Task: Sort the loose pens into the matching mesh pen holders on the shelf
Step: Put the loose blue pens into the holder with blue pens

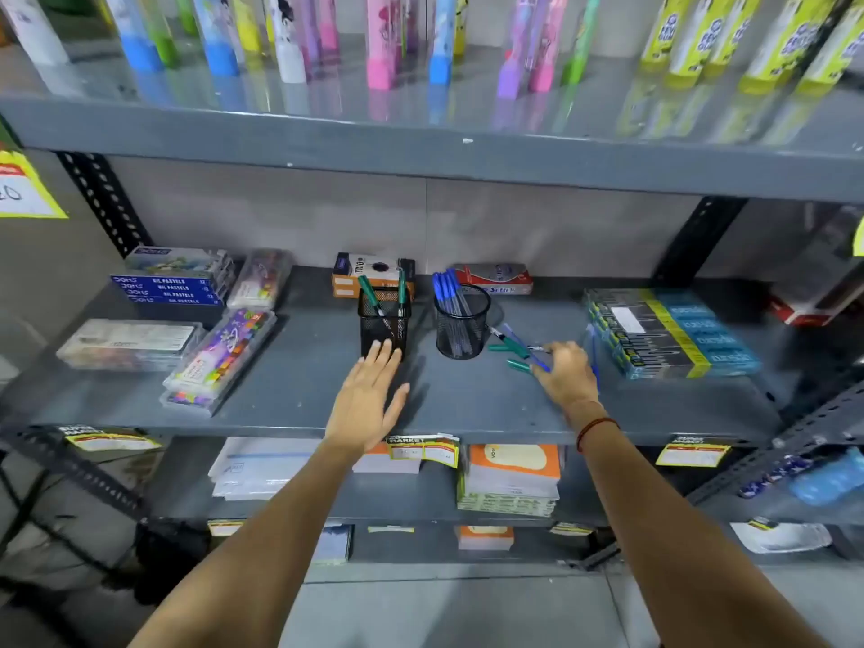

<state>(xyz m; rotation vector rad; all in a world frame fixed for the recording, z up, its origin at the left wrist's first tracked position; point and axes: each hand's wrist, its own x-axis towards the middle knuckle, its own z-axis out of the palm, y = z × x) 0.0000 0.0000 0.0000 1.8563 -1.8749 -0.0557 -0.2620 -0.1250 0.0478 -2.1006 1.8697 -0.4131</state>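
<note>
Two black mesh holders stand mid-shelf. The square holder (pixel 384 326) has two green pens in it. The round holder (pixel 462 328) is full of blue pens. Just right of the round one, loose green pens (pixel 507 348) and a blue pen (pixel 516 340) lie on the grey shelf (pixel 290 385). My right hand (pixel 566 372) rests over these loose pens, fingers curled at a blue pen; whether it grips one is unclear. My left hand (pixel 369 395) is flat and open, fingertips touching the square holder's front base.
Oil pastel boxes (pixel 170 287) and clear marker cases (pixel 219 362) fill the shelf's left. A stack of dark and teal boxes (pixel 668 332) sits close to the right hand. Small cartons (pixel 374 271) stand behind the holders. Tall tubes line the upper shelf; paper pads lie below.
</note>
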